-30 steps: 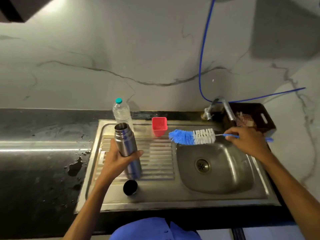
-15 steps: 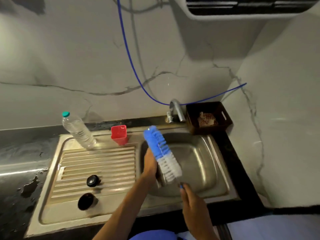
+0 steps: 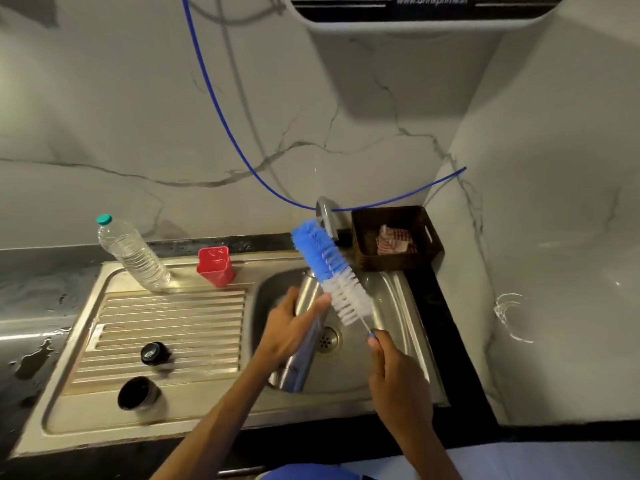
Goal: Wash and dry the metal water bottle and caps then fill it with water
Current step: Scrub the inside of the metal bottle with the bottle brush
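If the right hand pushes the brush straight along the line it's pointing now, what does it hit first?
Probably the tap: the right hand aims the bottle brush up and away, its blue tip already beside the spout. Depth is unclear; it might pass in front.

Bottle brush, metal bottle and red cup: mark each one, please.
bottle brush (image 3: 329,268), head view, blue part of the bristles
metal bottle (image 3: 300,362), head view, lower body
red cup (image 3: 215,268), head view, front wall

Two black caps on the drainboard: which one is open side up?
The nearer cap, closest to the counter's front edge, shows a dark hollow facing up. The farther cap, up on the drainboard ridges, shows a closed top instead.
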Action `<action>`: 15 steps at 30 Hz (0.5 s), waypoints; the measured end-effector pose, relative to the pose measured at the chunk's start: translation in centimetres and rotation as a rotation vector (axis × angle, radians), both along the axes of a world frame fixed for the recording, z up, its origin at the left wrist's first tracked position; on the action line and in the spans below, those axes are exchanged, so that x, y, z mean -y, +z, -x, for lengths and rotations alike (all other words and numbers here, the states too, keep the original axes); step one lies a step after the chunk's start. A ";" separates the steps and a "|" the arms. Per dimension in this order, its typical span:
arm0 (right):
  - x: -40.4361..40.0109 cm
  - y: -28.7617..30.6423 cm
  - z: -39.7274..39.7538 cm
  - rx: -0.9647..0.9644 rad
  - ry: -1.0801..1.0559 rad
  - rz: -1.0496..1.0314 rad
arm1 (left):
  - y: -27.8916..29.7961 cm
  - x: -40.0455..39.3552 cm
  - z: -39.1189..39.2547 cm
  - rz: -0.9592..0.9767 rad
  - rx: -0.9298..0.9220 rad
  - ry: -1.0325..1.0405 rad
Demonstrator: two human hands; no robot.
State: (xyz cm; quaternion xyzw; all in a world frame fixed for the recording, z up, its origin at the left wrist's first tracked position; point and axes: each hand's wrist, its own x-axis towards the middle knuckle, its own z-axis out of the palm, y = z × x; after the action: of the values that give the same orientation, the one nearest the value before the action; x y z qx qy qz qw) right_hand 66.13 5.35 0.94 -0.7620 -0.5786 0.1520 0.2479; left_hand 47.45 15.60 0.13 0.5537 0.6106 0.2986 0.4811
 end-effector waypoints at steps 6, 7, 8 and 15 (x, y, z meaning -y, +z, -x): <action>-1.1 0.0 -1.2 0.098 0.058 -0.108 | 1.0 -2.5 1.2 -0.184 -0.563 -0.154; -2.0 0.0 -1.1 0.137 0.057 -0.133 | 0.7 -2.2 0.8 -0.208 -0.643 -0.217; -2.6 0.2 -1.1 0.169 0.064 -0.152 | 0.5 -2.0 0.7 -0.229 -0.666 -0.225; -2.9 -0.2 -1.3 0.180 0.116 -0.185 | 0.9 -4.1 3.0 -0.284 -0.499 -0.110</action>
State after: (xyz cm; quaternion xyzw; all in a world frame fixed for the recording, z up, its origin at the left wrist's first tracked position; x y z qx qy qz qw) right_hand 67.43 8.30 0.79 -0.7118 -0.6531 0.0430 0.2548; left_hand 44.45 19.69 1.04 0.7043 0.6311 0.2091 0.2490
